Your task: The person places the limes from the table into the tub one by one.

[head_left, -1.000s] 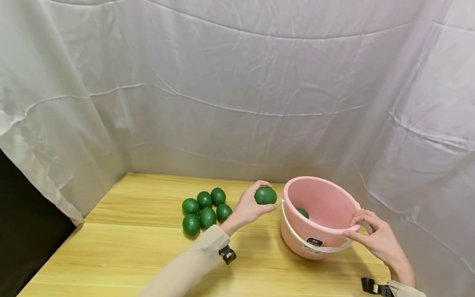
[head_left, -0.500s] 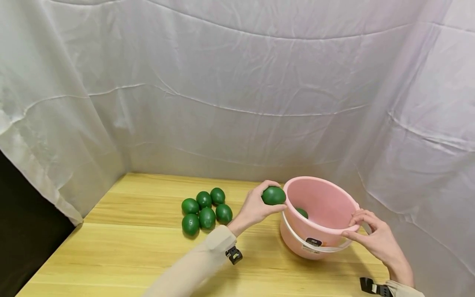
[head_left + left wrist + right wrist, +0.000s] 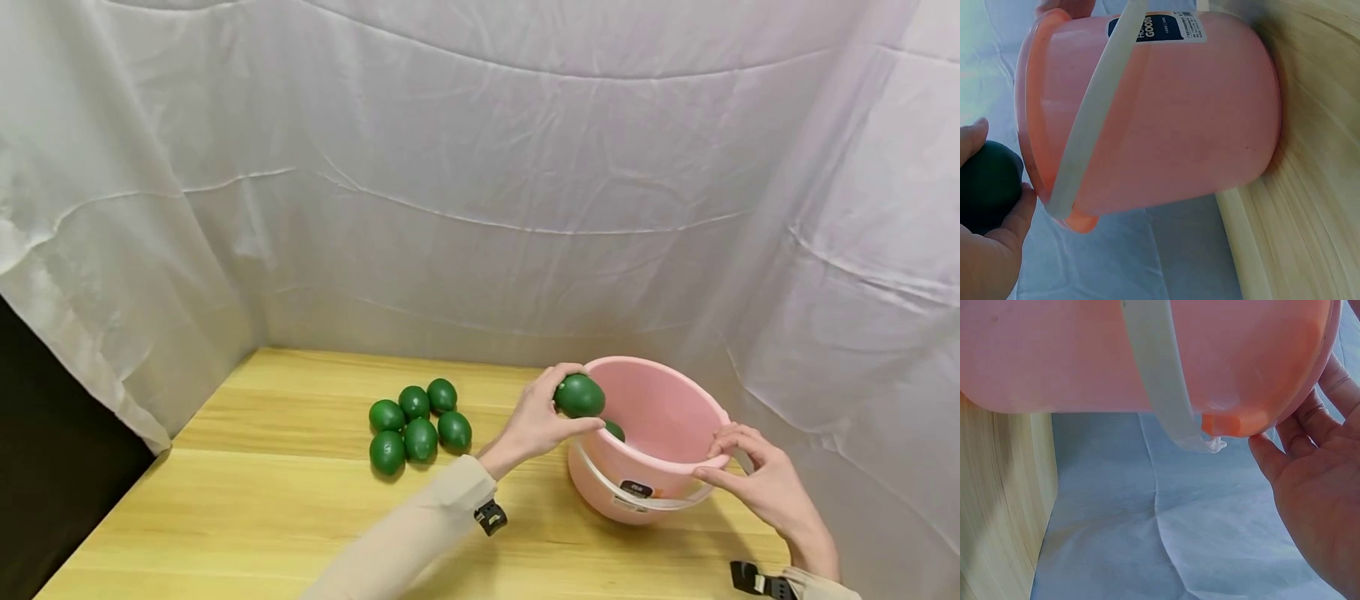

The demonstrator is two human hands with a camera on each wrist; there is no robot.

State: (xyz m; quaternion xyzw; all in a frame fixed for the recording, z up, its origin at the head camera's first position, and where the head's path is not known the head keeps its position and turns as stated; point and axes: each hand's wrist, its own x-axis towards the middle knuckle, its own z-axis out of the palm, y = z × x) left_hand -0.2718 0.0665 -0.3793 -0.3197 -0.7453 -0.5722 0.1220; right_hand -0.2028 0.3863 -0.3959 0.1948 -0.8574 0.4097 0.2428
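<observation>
Your left hand [image 3: 536, 421] is cupping a green ball [image 3: 579, 395] right over the pink bucket's [image 3: 678, 467] near rim, while your right hand [image 3: 757, 483] is pinching the far rim. The ball looks smooth, light and rigid, so a full-fingered cupping hold should suit it.

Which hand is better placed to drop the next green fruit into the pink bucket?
Left. The left hand already holds a round green fruit over the pink plastic bucket's rim, while the right hand grips the far rim, steadying it.
</observation>
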